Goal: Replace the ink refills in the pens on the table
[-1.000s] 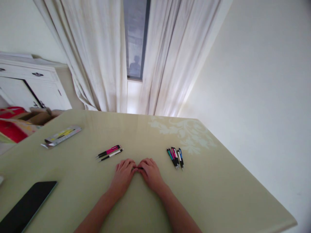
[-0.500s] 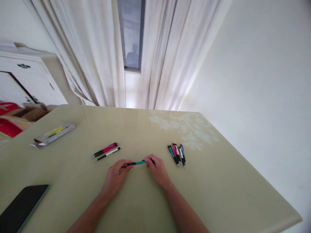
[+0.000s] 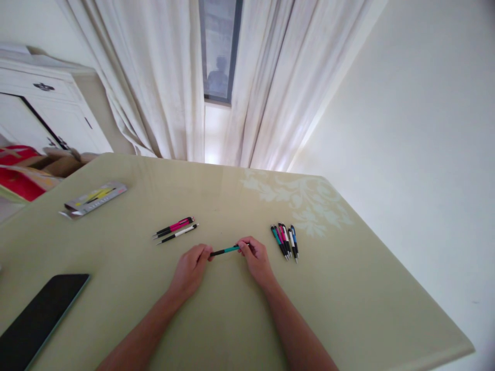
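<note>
A teal and black pen [image 3: 228, 250] is stretched between my two hands, just over the table. My left hand [image 3: 192, 269] pinches its black tip end, hiding the point. At the other end, the fingers of my right hand [image 3: 255, 258] close round the teal barrel near the clip. Left of the hands lie a pink and black pen [image 3: 178, 225] and a white and black pen [image 3: 181, 234], with another dark tip beside the pink one. To the right is a group of several pens [image 3: 285, 241] in teal, pink, white and blue, tips toward me.
A dark tablet [image 3: 42, 314] lies at the table's left front. Behind it rests an opened pen box [image 3: 95, 199]. The pale green table [image 3: 240, 330] ends near a white wall on the right. Curtains [image 3: 162, 77] hang beyond the far edge, and a white cabinet [image 3: 62, 103] stands left.
My left hand's fingers have closed more tightly over the pen's tip end, and the pen tilts a little more. The whole view has shifted slightly.
</note>
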A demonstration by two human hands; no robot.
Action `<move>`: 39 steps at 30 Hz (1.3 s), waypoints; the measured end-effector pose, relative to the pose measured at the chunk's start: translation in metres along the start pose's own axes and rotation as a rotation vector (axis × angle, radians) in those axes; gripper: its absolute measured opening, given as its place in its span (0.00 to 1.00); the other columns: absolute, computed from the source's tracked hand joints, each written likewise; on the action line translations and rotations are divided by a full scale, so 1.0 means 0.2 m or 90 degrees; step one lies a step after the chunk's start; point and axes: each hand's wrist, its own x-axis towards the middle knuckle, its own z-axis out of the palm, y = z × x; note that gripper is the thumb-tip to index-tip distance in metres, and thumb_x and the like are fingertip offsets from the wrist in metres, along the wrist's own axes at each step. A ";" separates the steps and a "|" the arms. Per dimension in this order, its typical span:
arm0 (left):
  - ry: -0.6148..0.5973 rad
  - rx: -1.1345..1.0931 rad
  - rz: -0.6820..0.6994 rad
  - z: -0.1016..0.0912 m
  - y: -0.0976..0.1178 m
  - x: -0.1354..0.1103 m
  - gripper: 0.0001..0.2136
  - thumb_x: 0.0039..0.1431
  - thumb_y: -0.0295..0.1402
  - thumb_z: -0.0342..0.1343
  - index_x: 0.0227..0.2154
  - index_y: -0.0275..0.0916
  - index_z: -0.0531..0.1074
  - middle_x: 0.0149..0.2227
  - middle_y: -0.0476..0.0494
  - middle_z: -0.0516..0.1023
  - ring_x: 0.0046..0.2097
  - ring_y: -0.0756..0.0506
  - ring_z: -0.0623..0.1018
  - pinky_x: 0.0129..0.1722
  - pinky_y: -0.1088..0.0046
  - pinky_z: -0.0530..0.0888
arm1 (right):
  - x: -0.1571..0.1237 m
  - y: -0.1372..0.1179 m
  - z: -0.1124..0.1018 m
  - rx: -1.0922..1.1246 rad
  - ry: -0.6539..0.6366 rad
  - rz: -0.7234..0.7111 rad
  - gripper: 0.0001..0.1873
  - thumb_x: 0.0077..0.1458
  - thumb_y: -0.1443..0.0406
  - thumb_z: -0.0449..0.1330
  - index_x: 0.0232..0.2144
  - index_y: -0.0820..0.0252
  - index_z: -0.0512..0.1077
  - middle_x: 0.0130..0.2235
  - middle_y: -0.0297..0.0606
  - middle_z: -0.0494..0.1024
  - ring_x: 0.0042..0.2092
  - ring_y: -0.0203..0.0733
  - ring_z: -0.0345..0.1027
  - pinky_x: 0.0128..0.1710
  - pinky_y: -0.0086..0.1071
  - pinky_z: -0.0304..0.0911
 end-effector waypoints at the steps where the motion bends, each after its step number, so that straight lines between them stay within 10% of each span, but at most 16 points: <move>1: -0.002 0.002 -0.005 0.00 0.00 0.00 0.21 0.69 0.49 0.45 0.28 0.40 0.73 0.28 0.46 0.75 0.31 0.44 0.74 0.33 0.69 0.68 | 0.00 0.00 0.00 0.000 -0.002 -0.002 0.16 0.63 0.53 0.59 0.35 0.59 0.77 0.28 0.34 0.76 0.30 0.38 0.66 0.30 0.29 0.59; 11: -0.034 -0.004 -0.010 0.00 0.02 -0.01 0.17 0.64 0.48 0.54 0.42 0.40 0.75 0.31 0.48 0.78 0.30 0.45 0.74 0.31 0.71 0.69 | -0.01 -0.02 0.01 -0.009 -0.004 -0.001 0.15 0.64 0.53 0.59 0.36 0.59 0.77 0.30 0.35 0.78 0.31 0.39 0.68 0.32 0.30 0.61; 39: -0.064 0.015 0.034 0.00 0.03 -0.01 0.15 0.66 0.46 0.52 0.39 0.40 0.77 0.36 0.44 0.79 0.35 0.44 0.76 0.36 0.68 0.72 | -0.02 -0.07 0.01 -0.001 -0.034 -0.010 0.13 0.62 0.55 0.62 0.35 0.58 0.78 0.31 0.35 0.79 0.32 0.38 0.67 0.33 0.30 0.61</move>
